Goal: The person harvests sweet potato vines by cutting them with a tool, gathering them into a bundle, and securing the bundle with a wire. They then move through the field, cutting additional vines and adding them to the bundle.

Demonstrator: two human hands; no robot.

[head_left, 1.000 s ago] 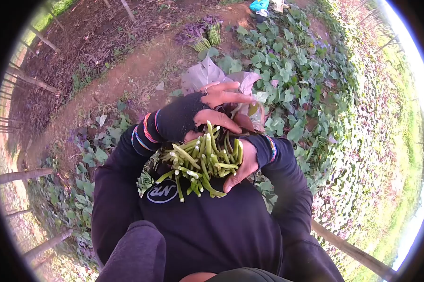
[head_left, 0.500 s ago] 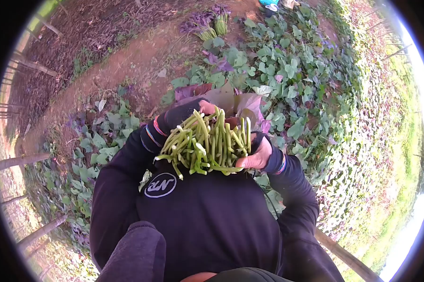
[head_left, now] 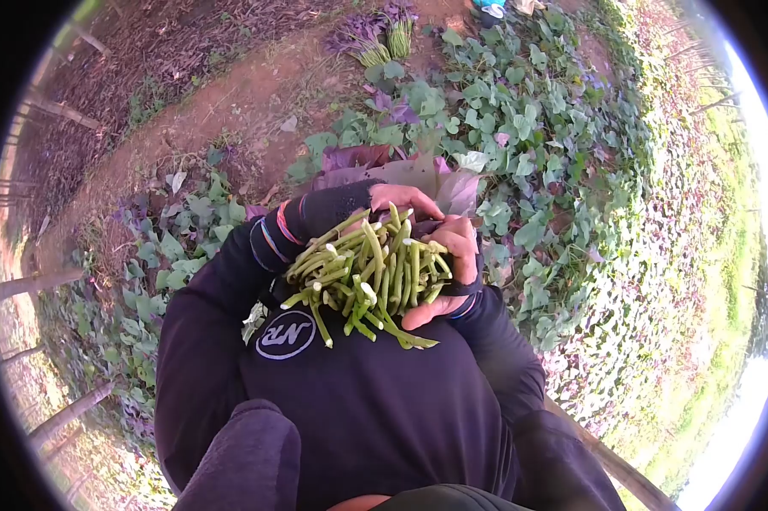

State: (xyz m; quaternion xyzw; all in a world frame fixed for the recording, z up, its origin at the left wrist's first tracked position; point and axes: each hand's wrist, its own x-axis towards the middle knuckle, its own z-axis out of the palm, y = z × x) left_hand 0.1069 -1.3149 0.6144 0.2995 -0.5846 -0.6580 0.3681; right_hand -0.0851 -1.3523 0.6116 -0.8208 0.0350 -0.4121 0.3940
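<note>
A thick bundle of green cut stems (head_left: 375, 268) is held against my chest, cut ends toward me. Broad purplish leaves (head_left: 456, 189) fan out at its far side. My left hand (head_left: 405, 201) wraps over the far side of the bundle, fingers bent across it; part of the hand is hidden behind the stems. Curled round the right side is my right hand (head_left: 456, 251), its thumb low by the stem ends and its fingers close to the left fingertips. Both wrists have dark sleeves with colored bands.
Two bunches of purple-leaved stems (head_left: 362, 41) lie on the brown soil (head_left: 256, 94) ahead. Leafy green vines (head_left: 529, 128) cover the ground ahead and right, with more on the left. Wooden poles (head_left: 73, 415) stand at the left; a blue item (head_left: 490, 7) lies at the top edge.
My right hand has moved up and inward around the bundle, its fingers now meeting the left hand at the far side. The left fingers reach further right. Some stem ends have shifted.
</note>
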